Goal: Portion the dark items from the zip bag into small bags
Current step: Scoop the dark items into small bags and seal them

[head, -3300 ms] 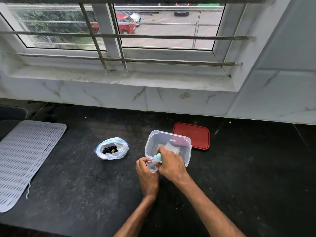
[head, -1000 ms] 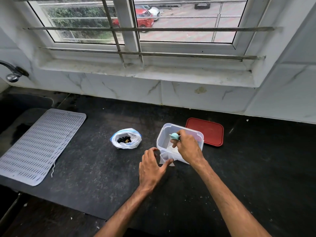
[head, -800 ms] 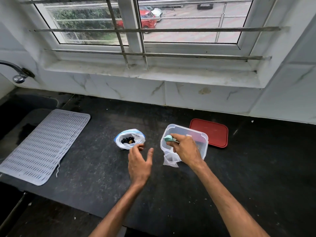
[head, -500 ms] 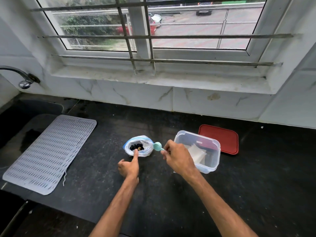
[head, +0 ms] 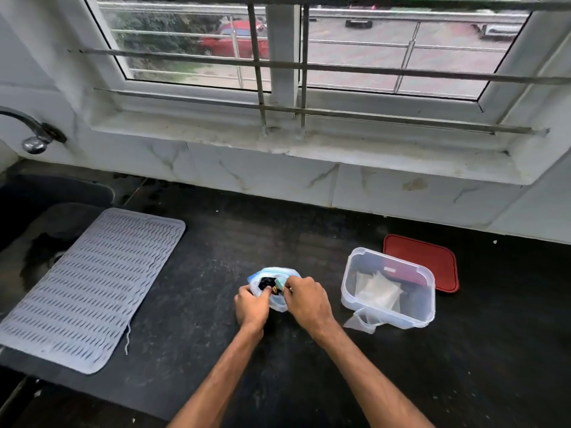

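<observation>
Lower centre: L hand [head: 251,307] fingers pinch zip bag [head: 278,302] rim; R hand [head: 306,301] fingers grip teal scoop [head: 280,284] beside dark items [head: 265,283].

A grey mat [head: 92,285], red lid [head: 425,257], perhaps a tap [head: 32,139].

Home kitchen. Black stone counter [head: 309,236] ran under barred window [head: 386,57]; white marble-look tiles [head: 262,177] lined wall behind. Tap [head: 32,134] hung over dark sink [head: 55,193] at left, ribbed grey drying mat [head: 92,282] near it. Clear food container [head: 349,273] and red lid [head: 429,257] sat on counter. Red car [head: 234,38] showed outside.
</observation>
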Available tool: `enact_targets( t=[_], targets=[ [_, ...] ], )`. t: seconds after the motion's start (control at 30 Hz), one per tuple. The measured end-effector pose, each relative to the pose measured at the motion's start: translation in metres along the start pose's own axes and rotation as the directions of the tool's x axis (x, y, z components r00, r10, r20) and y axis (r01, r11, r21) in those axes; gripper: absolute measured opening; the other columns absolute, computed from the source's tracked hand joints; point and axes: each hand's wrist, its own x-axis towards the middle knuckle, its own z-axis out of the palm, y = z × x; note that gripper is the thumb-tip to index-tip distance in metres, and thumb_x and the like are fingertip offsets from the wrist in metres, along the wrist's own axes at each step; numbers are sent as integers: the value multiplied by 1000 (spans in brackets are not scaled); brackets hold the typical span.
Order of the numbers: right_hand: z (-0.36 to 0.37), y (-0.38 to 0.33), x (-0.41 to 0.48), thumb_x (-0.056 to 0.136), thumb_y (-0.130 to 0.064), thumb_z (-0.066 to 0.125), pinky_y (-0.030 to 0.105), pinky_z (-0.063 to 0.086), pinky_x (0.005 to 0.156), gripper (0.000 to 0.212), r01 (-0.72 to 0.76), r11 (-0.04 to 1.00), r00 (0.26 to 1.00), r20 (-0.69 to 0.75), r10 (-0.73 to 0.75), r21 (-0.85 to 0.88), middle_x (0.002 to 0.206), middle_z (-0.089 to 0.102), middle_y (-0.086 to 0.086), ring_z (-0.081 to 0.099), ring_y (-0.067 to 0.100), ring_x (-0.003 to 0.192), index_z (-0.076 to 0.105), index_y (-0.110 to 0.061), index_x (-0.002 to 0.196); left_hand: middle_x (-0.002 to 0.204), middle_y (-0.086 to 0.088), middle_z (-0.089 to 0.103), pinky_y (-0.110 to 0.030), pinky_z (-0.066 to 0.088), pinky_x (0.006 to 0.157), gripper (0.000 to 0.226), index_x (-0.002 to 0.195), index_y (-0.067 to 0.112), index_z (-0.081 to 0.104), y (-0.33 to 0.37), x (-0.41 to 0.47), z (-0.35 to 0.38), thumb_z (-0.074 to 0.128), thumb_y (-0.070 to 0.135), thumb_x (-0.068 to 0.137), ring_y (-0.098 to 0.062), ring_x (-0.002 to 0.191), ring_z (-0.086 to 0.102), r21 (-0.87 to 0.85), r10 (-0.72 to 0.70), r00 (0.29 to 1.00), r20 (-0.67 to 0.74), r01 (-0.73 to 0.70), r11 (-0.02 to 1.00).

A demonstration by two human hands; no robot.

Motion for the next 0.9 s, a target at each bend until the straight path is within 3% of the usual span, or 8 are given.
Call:
enact_targets(
  t=[0.13,0.27,0.43,0.57,0.67,0.77,0.9],
  targets=[
    [13,-3,5,97,-22,43,41,49,73,21,-5,997,999,37,7,-78,100,69,12,66,35,90,60,-10,99,107,-10,67,-40,53,87,33,105,11,57,-4,4,-2,75,24,80,-28,98,64,-43,34,999,31,-32,999],
    [21,-7,10,95,-19,43,40,48,74,21,-69,995,995,66,74,-78,101,68,13,65,36,93,61,-8,98,102,-9,68,-37,55,83,26,102,12,55,-4,7,-2,72,10,82,-25,91,66,-214,-23,998,65,36,976],
    [29,-1,14,85,-23,54,32,50,69,21,-292,930,956,63,285,225,82,72,7,67,28,81,70,-11,79,103,-14,68,-38,56,82,29,107,8,57,1,14,3,66,-5,83,-26,91,67,-363,4,991,134,45,931],
    [31,5,19,79,-19,56,31,54,67,21,-391,840,920,165,355,377,68,71,7,68,22,69,73,-9,72,103,-11,66,-19,55,70,35,113,5,55,2,14,-4,60,-14,84,-15,85,64,-408,98,981,168,-21,913],
    [32,6,21,80,-20,58,31,54,67,20,-428,793,902,158,401,433,69,72,6,69,22,70,75,-11,74,102,-7,65,-16,55,66,37,113,8,54,0,18,-5,60,-14,85,-12,87,64,-403,136,965,223,-36,915],
    [33,6,22,82,-23,56,29,50,67,21,-415,813,907,121,402,408,77,73,5,68,23,76,75,-13,84,103,-8,66,-23,55,73,33,113,8,54,0,21,-5,63,-9,85,-17,90,65,-369,144,955,258,-40,928],
    [37,5,19,84,-26,57,33,56,70,22,-414,803,909,156,385,430,76,74,5,70,21,75,75,-12,86,99,-7,71,-28,54,75,27,105,11,59,2,25,-7,75,12,83,-19,90,69,-311,182,949,257,-97,945]
  ],
)
